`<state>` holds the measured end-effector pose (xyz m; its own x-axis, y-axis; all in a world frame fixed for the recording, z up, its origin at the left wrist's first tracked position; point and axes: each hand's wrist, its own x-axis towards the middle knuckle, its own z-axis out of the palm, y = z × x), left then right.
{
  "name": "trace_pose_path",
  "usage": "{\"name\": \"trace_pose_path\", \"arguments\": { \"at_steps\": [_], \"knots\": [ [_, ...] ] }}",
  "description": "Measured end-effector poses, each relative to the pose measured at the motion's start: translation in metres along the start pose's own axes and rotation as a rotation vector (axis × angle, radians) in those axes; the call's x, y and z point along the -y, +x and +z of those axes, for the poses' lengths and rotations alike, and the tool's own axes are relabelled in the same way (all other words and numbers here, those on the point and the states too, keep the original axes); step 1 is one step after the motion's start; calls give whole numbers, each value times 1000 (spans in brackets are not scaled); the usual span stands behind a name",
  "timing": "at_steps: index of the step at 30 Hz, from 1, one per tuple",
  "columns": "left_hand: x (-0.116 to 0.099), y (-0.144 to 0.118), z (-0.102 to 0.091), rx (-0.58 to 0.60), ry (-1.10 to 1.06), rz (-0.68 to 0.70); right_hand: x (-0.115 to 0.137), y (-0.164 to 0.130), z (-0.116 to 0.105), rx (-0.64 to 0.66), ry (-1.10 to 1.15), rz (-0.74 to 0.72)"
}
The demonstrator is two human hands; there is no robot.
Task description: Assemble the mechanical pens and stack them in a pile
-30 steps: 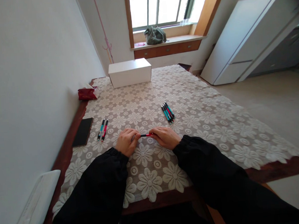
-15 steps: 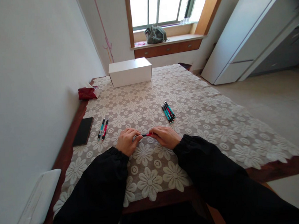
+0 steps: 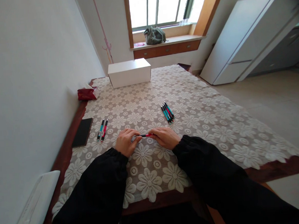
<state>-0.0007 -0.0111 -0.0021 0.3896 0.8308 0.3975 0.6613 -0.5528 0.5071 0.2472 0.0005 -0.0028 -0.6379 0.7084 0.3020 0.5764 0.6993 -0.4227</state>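
A red and black pen (image 3: pixel 144 135) lies level between my two hands, just above the lace tablecloth (image 3: pixel 201 122). My left hand (image 3: pixel 125 142) pinches its left end and my right hand (image 3: pixel 164 137) grips its right end. Both hands rest low over the cloth near the table's front. Two pens (image 3: pixel 102 130), one teal and one red, lie side by side to the left of my left hand. A bundle of several teal and red pens (image 3: pixel 167 112) lies beyond my right hand.
A white box (image 3: pixel 129 72) stands at the table's far end, with a red tissue pack (image 3: pixel 87 93) at the far left. A black phone (image 3: pixel 82 131) lies on the left table edge by the wall. A white cabinet (image 3: pixel 246 37) stands on the right.
My hands keep their grip on the pen and stay in nearly the same place; the pen's visible stretch between them has barely altered.
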Motion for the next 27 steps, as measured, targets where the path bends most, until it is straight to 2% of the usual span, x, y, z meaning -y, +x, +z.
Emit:
{"name": "trace_pose_path", "arguments": {
  "at_steps": [6, 13, 19, 22, 27],
  "knots": [
    [1, 1, -1, 91, -10, 3, 1, 1, 0, -9, 1, -18],
    [0, 0, -1, 51, 49, -15, 3, 0, -5, 44, -60, 47],
    [7, 2, -3, -69, 71, -149, -5, 0, -10, 2, -129, 93],
    [8, 2, -4, -103, 68, -200, -7, 1, -15, 41, -235, 216],
    [8, 4, -7, -115, 112, -250, -9, 3, -25, 69, -441, 593]
  ]
}}
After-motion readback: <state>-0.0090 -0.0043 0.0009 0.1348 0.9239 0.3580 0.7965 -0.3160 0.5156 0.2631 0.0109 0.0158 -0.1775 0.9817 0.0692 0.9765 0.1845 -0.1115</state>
